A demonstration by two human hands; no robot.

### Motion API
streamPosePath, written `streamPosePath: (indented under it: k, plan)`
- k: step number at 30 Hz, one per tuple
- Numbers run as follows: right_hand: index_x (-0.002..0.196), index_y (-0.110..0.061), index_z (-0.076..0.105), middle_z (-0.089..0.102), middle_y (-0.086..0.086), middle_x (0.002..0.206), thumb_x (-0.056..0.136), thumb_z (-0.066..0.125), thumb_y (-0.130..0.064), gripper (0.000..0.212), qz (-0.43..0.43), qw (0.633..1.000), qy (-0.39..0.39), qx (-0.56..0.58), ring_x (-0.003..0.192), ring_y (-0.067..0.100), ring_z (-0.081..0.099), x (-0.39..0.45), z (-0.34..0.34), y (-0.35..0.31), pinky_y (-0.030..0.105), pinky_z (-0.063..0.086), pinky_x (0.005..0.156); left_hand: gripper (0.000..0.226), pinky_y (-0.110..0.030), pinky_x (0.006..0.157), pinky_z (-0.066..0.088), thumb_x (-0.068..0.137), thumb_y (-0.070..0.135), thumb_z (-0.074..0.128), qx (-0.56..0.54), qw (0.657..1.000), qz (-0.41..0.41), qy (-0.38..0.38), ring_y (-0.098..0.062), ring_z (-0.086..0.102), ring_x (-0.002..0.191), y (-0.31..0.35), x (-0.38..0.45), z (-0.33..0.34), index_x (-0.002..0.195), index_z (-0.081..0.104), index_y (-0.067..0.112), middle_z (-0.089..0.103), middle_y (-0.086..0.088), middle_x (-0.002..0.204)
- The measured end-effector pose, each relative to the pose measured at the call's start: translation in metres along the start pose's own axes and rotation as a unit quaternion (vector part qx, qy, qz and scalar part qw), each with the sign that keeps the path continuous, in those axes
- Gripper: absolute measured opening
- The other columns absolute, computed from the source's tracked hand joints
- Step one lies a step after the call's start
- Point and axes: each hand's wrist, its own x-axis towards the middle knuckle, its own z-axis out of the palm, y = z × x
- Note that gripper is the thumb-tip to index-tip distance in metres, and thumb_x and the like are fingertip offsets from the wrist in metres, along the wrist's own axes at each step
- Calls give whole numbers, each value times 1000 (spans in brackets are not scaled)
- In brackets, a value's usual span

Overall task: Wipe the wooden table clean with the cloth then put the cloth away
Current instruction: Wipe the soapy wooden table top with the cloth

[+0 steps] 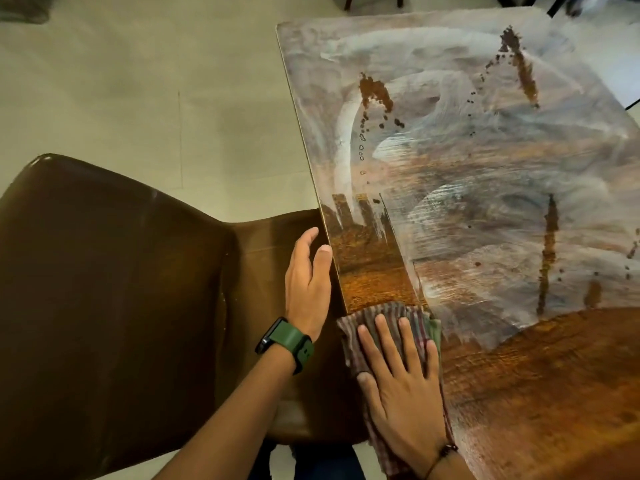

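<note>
The wooden table [519, 393] fills the right half of the view. Most of its top is covered with a whitish, streaky film, and bare brown wood shows along the near edge and in a strip at the left edge. A striped, checked cloth [388, 315] lies flat at the table's near left corner, partly hanging over the edge. My right hand [398, 375] presses flat on the cloth with straight, spread fingers. My left hand [308, 282], with a green watch on the wrist, rests with relaxed fingers against the table's left edge.
A brown leather chair [121, 289] stands close against the table's left side, under my left arm. Pale floor [156, 98] lies beyond it. Dark chair or table legs [349, 1] show at the top edge.
</note>
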Motion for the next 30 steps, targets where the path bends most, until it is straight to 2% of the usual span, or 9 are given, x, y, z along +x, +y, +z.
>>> streamPosePath:
  k: [6,9,11,15,19,22,26,28,30]
  plan:
    - [149,-35,18,16,-1,158,96,13,-49,55,10,999,47,-5,145,27,10,113,-19,-2,54,7,112,54,-1,90,30,84,42,35,-15,1000,6,-22,22,36,109,-8,15,4,135,39,25,40,21,128]
    - [148,-39,1,-1,-4,159,91,7,-53,59,6,999,39,-16,146,24,-6,195,-32,-5,54,-6,112,53,5,89,27,85,38,36,-13,1000,16,-20,27,32,109,-13,22,7,136,39,22,38,19,131]
    - [148,-39,-2,-8,-4,159,91,7,-53,59,8,999,37,-11,145,23,-12,233,-40,-8,54,-11,111,53,4,91,26,85,37,35,-12,1000,21,-16,25,31,112,-11,27,8,136,37,22,37,18,134]
    - [149,-38,2,-8,-3,159,98,17,-46,54,31,998,44,22,145,26,-13,296,-57,-16,57,-10,112,50,-5,98,26,84,36,36,-1,999,39,-2,2,32,129,-5,31,9,133,37,26,37,8,143]
    - [150,-36,4,-5,-1,160,99,17,-45,53,59,997,31,49,145,28,-12,344,-75,-20,61,-7,112,54,-7,99,26,81,50,36,16,998,62,-25,2,29,131,-2,19,12,132,36,32,35,9,145]
    - [150,-35,3,-6,-3,160,99,15,-46,53,31,998,26,42,145,26,-12,327,-72,-18,58,-7,113,49,-4,100,24,83,45,36,22,996,67,-45,6,25,131,0,7,14,130,34,34,32,11,145]
    - [149,-36,-4,-8,-4,159,95,10,-50,57,-16,1000,18,9,145,23,-13,227,-50,2,55,-6,114,51,4,95,21,85,37,35,12,997,69,-32,7,28,128,8,9,20,134,37,25,33,14,141]
    - [149,-35,-5,-3,-4,159,96,11,-51,57,-23,999,34,-8,146,25,-8,159,-35,10,56,3,114,52,-6,103,24,85,38,35,-5,998,58,-29,4,31,128,12,17,24,135,38,22,36,9,144]
    - [151,-33,8,9,-2,159,97,13,-49,56,-22,999,44,-4,146,28,5,103,-21,14,58,13,110,53,-22,111,26,85,39,34,-16,998,49,-31,-2,30,133,15,24,31,135,38,22,35,5,146]
